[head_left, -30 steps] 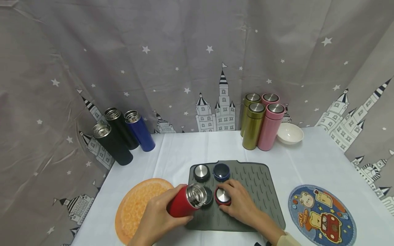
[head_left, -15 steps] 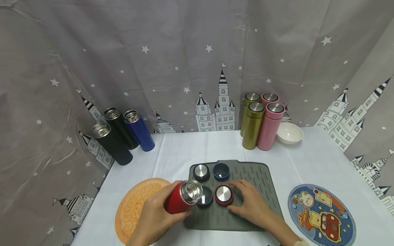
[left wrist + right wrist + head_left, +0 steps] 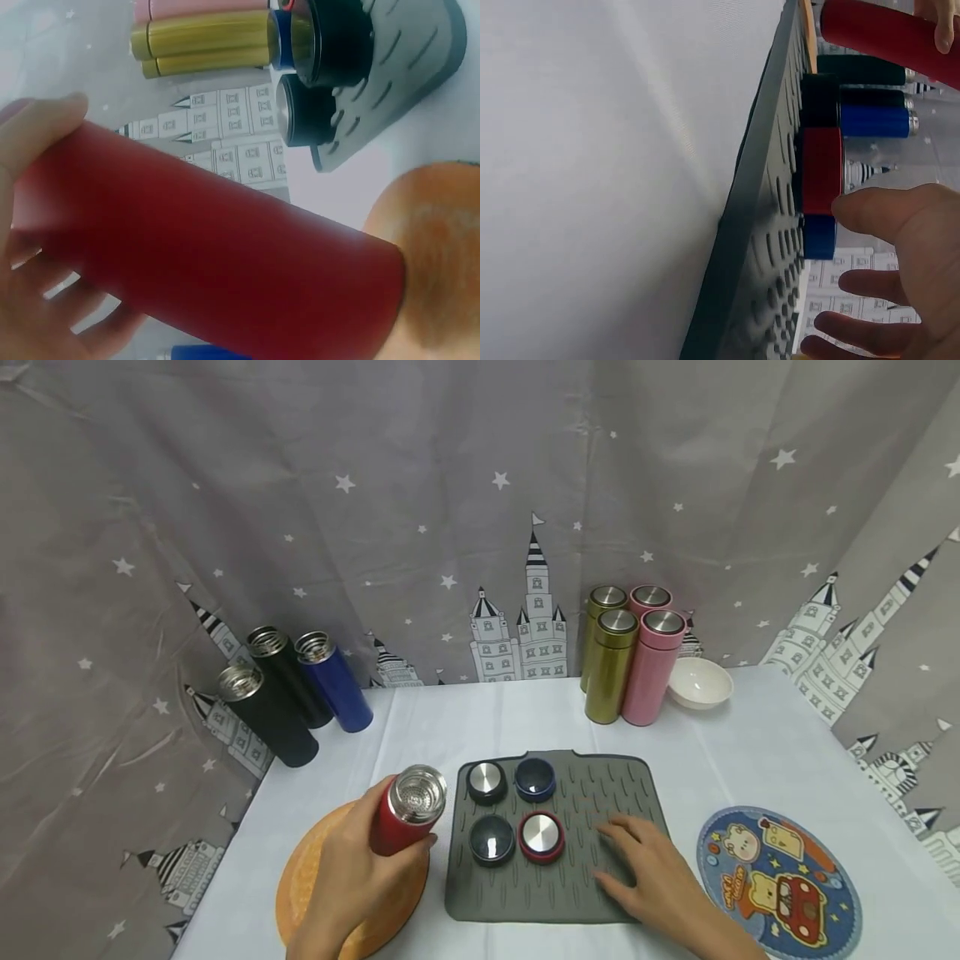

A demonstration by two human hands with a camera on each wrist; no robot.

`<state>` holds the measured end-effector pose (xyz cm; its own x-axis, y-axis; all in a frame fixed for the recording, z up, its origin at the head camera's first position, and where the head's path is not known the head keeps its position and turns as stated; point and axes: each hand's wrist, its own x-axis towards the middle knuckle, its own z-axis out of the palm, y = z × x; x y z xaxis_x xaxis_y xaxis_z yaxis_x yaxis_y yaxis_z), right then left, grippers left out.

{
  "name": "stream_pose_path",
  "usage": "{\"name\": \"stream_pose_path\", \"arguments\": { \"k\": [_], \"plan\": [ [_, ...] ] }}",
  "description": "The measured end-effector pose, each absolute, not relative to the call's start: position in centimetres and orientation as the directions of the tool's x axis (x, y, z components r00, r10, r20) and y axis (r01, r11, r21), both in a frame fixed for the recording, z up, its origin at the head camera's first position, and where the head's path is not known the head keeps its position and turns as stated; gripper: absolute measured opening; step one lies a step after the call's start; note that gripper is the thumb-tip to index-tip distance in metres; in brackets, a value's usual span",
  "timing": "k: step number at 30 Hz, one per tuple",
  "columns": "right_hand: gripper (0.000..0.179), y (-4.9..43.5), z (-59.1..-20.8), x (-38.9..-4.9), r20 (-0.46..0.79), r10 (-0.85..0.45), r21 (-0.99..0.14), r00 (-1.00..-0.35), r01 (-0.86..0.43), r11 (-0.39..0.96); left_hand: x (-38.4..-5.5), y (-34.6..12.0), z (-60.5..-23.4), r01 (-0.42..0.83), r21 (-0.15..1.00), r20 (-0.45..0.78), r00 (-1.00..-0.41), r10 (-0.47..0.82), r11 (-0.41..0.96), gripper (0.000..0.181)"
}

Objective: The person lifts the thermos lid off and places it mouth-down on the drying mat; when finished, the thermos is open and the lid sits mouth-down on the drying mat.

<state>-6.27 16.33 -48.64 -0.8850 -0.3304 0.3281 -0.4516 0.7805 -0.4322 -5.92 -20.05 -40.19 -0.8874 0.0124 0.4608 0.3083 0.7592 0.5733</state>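
Observation:
My left hand (image 3: pixel 360 860) grips a red thermos bottle (image 3: pixel 397 827) near its open steel mouth, above the orange round mat (image 3: pixel 300 877); the left wrist view shows the bottle's red body (image 3: pixel 210 247) across the frame. My right hand (image 3: pixel 652 868) is apart from everything it faces, fingers spread and holding nothing, over the right part of the grey mat (image 3: pixel 585 893). A red-rimmed lid (image 3: pixel 542 835) lies on that mat to the hand's left. Around it lie a dark lid (image 3: pixel 492 840), a black lid with steel top (image 3: pixel 486 782) and a blue lid (image 3: pixel 535 778).
Two black bottles (image 3: pixel 281 727) (image 3: pixel 288 668) and a blue bottle (image 3: pixel 341 689) stand lidless at back left. Several capped gold (image 3: pixel 611 681) and pink bottles (image 3: pixel 651 681) stand at back right beside a white bowl (image 3: pixel 700 683). A blue cartoon mat (image 3: pixel 780 881) lies at right.
My right hand has let go of the red-rimmed lid, leaving it on the grey mat, and moved right. My left hand has carried the red bottle left, and it now stands more upright.

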Motion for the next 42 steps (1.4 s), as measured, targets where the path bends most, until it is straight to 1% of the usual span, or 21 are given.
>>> {"name": "stream_pose_path", "arguments": {
  "k": [5,8,13,17,20,25,30,35,42],
  "plan": [
    [0.052,17.3,-48.6,-5.7,0.346,-0.328,-0.387,-0.879,-0.452,0.804,-7.2,-22.0,-39.9,0.256,0.63,0.466,-0.88,-0.093,0.733,0.081],
    [0.05,17.8,-48.5,-5.3,0.343,-0.319,-0.38,-0.884,-0.441,0.813,-8.2,-23.1,-39.9,0.227,0.652,0.448,-0.885,-0.126,0.723,0.08],
    [0.047,18.4,-48.3,-4.5,0.258,-0.31,-0.372,-0.915,-0.391,0.842,-9.9,-25.0,-40.3,0.189,0.695,0.422,-0.889,-0.18,0.694,0.074],
    [0.047,18.5,-48.6,-4.1,0.178,-0.328,-0.37,-0.928,-0.372,0.851,-11.2,-26.7,-40.3,0.13,0.737,0.393,-0.88,-0.264,0.664,0.069],
    [0.047,18.6,-48.9,-3.9,0.137,-0.35,-0.362,-0.927,-0.376,0.853,-12.5,-27.9,-40.3,0.094,0.754,0.39,-0.86,-0.328,0.65,0.068],
    [0.046,18.7,-49.2,-3.7,0.088,-0.361,-0.334,-0.928,-0.369,0.867,-14.6,-29.5,-40.3,0.076,0.785,0.394,-0.826,-0.402,0.615,0.064],
    [0.043,19.0,-49.3,-3.6,0.089,-0.372,-0.34,-0.924,-0.379,0.86,-16.6,-30.5,-40.5,0.025,0.8,0.358,-0.821,-0.444,0.599,0.067],
    [0.041,19.4,-49.4,-3.5,0.05,-0.4,-0.382,-0.915,-0.388,0.839,-18.4,-31.1,-40.7,-0.009,0.793,0.356,-0.805,-0.475,0.609,0.067],
    [0.042,19.3,-49.5,-3.6,0.005,-0.38,-0.384,-0.925,-0.353,0.853,-20.6,-31.7,-41.0,-0.012,0.794,0.359,-0.798,-0.484,0.608,0.069]
  ]
}}
